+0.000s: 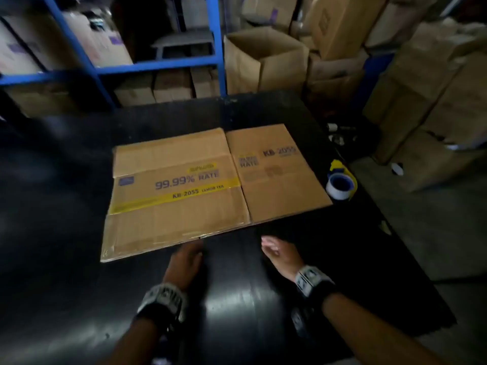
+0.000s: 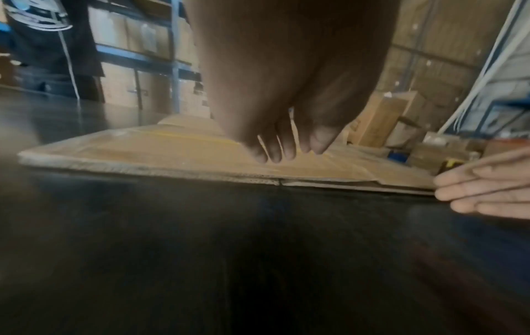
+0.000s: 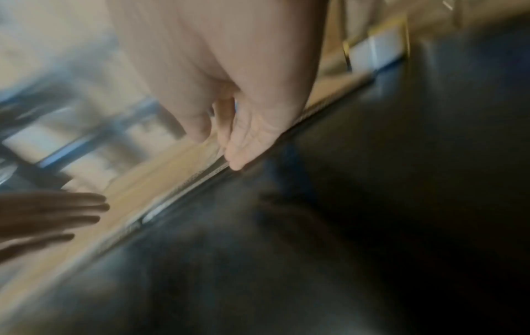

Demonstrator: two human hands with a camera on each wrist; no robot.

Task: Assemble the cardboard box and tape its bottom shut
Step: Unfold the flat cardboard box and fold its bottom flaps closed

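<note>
Fingers [image 2: 275, 147] of both hands straight, empty, at the flat cardboard box's [image 1: 184, 185] near edge

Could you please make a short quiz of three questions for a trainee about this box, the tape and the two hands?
1. True or false: the cardboard box already stands upright as an open box.
2. Where is the roll of tape? A) on top of the box B) on the table, right of the box C) in the right hand
3. Fill in: the left hand reaches toward the near ____ of the box.

Key: 1 false, it lies flat on the table; 2 B; 3 edge.
</note>
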